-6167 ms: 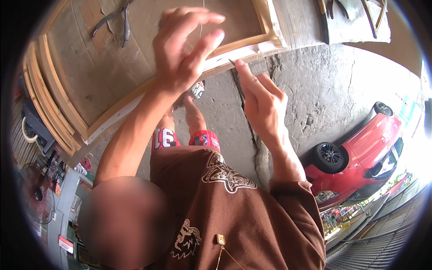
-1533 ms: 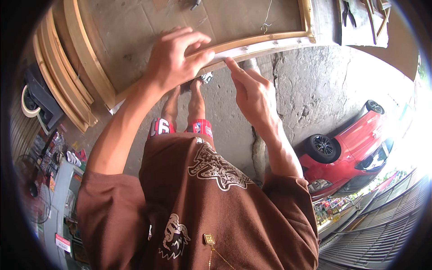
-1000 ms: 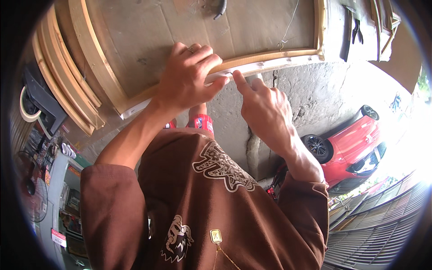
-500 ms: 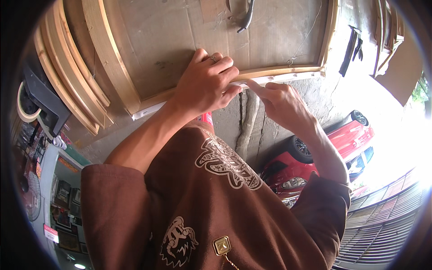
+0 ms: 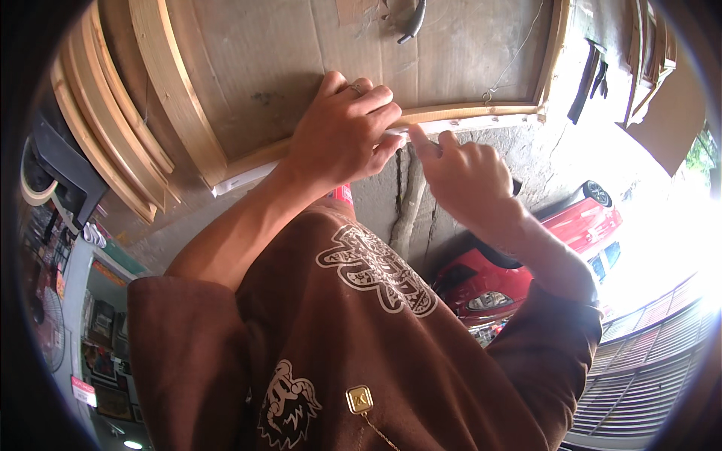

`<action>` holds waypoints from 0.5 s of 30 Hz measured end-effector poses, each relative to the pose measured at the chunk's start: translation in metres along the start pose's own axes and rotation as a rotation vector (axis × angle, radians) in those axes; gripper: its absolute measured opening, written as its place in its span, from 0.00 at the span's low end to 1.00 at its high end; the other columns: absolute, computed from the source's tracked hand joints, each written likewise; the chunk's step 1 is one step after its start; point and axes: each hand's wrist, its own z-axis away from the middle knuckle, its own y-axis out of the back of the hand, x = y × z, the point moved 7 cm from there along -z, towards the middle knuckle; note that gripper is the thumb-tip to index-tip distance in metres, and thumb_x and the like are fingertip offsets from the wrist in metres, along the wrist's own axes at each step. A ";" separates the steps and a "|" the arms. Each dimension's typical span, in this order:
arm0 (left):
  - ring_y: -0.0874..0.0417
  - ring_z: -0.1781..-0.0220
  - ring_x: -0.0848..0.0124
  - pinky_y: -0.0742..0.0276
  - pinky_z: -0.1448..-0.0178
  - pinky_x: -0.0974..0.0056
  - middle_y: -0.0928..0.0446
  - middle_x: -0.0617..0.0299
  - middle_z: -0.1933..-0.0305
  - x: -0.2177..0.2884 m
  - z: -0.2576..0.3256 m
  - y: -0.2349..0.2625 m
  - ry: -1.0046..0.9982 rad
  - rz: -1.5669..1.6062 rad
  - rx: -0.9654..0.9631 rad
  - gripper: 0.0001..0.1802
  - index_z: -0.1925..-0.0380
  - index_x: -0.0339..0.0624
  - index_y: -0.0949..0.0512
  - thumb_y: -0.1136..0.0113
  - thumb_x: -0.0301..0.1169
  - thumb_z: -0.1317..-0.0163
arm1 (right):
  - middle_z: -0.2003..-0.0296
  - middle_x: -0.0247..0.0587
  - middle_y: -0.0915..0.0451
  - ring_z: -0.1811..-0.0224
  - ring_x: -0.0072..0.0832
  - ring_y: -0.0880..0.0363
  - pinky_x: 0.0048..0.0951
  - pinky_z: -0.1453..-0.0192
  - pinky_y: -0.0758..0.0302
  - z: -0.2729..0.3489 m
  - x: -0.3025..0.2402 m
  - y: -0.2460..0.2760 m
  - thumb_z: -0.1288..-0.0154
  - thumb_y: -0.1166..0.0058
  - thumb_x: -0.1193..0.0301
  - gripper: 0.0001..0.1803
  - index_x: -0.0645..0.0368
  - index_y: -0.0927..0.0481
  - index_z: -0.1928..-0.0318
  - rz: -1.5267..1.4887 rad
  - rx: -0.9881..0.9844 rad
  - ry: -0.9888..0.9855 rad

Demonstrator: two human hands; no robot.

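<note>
Lying on a brown surface (image 5: 263, 52), the wooden frame (image 5: 179, 98) sits directly before the person, with a white strip (image 5: 244, 179) along its near edge. Left hand (image 5: 344, 134) is closed over the near rail, fingers on top and thumb at the strip; right hand (image 5: 470, 174) sets an extended index finger just beside that thumb, remaining fingers curled (whether they hold anything cannot be determined). A small metal hook (image 5: 487, 96) rests inside the frame, near that rail.
</note>
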 end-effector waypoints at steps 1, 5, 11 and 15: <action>0.23 0.58 0.69 0.35 0.50 0.59 0.22 0.64 0.65 0.001 0.001 -0.001 -0.001 0.005 -0.002 0.13 0.71 0.44 0.20 0.32 0.38 0.52 | 0.75 0.40 0.24 0.80 0.34 0.21 0.34 0.78 0.22 0.002 -0.002 -0.004 0.44 0.48 0.78 0.29 0.54 0.27 0.39 -0.046 0.007 -0.053; 0.23 0.59 0.69 0.35 0.51 0.59 0.23 0.64 0.65 0.000 0.003 -0.001 -0.007 0.013 0.012 0.13 0.70 0.43 0.20 0.31 0.37 0.54 | 0.78 0.37 0.29 0.82 0.34 0.23 0.34 0.79 0.23 0.020 0.007 -0.034 0.49 0.48 0.81 0.32 0.53 0.27 0.39 -0.391 0.299 -0.105; 0.23 0.64 0.69 0.35 0.55 0.60 0.24 0.65 0.70 0.001 0.003 0.003 -0.061 -0.011 0.108 0.11 0.74 0.43 0.21 0.30 0.36 0.53 | 0.80 0.35 0.36 0.85 0.28 0.33 0.31 0.81 0.30 0.023 0.008 -0.080 0.53 0.47 0.89 0.36 0.53 0.25 0.40 -0.580 0.849 -0.027; 0.23 0.67 0.69 0.37 0.57 0.63 0.24 0.64 0.72 0.002 0.002 0.002 -0.078 -0.042 0.071 0.12 0.71 0.41 0.18 0.31 0.37 0.50 | 0.80 0.37 0.33 0.85 0.28 0.34 0.28 0.79 0.29 0.017 0.004 -0.095 0.48 0.46 0.89 0.31 0.55 0.23 0.41 -0.693 1.113 -0.044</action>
